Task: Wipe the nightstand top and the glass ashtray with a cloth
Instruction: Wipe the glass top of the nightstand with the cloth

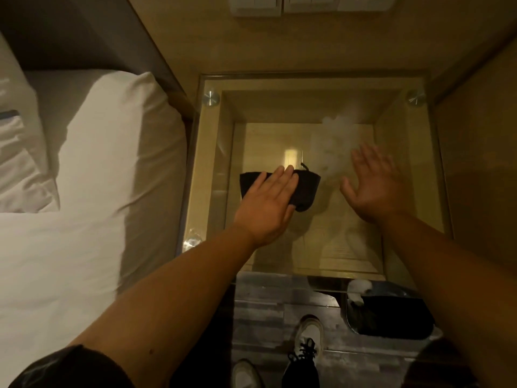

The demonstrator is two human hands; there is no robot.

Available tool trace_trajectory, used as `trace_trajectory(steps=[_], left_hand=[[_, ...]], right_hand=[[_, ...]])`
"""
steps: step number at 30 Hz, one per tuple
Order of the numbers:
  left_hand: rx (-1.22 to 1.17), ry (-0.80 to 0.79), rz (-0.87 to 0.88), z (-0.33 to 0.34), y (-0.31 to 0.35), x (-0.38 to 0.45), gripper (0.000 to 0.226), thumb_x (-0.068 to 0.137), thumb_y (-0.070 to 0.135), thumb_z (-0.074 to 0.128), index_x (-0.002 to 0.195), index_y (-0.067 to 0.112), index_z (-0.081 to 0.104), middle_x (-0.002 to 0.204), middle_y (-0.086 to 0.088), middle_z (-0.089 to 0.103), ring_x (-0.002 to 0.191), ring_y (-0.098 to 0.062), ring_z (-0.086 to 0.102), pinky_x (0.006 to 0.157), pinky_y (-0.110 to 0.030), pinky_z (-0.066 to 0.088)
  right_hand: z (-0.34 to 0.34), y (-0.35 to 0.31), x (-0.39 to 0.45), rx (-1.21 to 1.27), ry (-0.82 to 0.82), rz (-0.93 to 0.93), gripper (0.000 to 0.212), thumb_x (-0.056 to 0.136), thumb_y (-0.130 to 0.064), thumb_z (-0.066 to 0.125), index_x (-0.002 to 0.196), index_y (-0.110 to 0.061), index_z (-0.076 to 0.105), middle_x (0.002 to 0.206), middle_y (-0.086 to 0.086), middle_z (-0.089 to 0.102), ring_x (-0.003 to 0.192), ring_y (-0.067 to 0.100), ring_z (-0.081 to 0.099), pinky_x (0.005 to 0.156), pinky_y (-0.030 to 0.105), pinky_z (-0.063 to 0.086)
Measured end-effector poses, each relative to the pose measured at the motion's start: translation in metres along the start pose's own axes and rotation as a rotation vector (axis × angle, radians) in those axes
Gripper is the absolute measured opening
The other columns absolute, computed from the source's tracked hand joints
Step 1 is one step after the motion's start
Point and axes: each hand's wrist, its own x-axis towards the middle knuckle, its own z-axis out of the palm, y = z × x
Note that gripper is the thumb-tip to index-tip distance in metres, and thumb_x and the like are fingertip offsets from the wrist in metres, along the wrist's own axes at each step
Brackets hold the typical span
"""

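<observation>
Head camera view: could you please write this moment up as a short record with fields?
surface: glass nightstand top, beside a bed
cloth: dark cloth lying flat on the glass
left hand: left hand pressed flat on the cloth, fingers extended
right hand: right hand open, palm up, holding nothing
ashtray: cannot pick one out on the glass
floor: black-lined bin by the nightstand's front right corner

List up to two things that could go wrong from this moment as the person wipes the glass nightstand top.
1. The left hand only presses flat on the dark cloth, so the cloth may bunch or slip out.
2. The open right hand above the glass top could touch it and leave smears.
</observation>
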Motion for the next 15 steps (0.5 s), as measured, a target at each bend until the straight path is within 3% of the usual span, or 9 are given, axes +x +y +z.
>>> trace_trajectory(steps=[6,15], left_hand=[[-0.003,0.0,0.002,0.022,0.023,-0.052,0.064,0.096,0.042,0.02,0.153,0.015,0.013,0.161,-0.005,0.011,0.148,-0.016,0.004,0.12,-0.038,0.0],[-0.035,-0.003,0.007,0.044,0.045,-0.109,0.063,0.096,0.04,0.024,0.152,0.013,0.017,0.16,-0.006,0.015,0.148,-0.018,0.007,0.12,-0.041,0.007]], right_hand=[[0.0,-0.001,-0.001,-0.017,0.009,0.001,0.074,0.089,-0.056,0.019,0.149,-0.014,0.026,0.157,0.011,0.023,0.146,0.027,0.015,0.118,0.046,0.011],[0.0,-0.001,-0.001,-0.051,0.009,-0.02,0.07,0.092,-0.054,0.021,0.15,-0.015,0.02,0.158,0.011,0.018,0.146,0.028,0.014,0.117,0.045,0.009]])
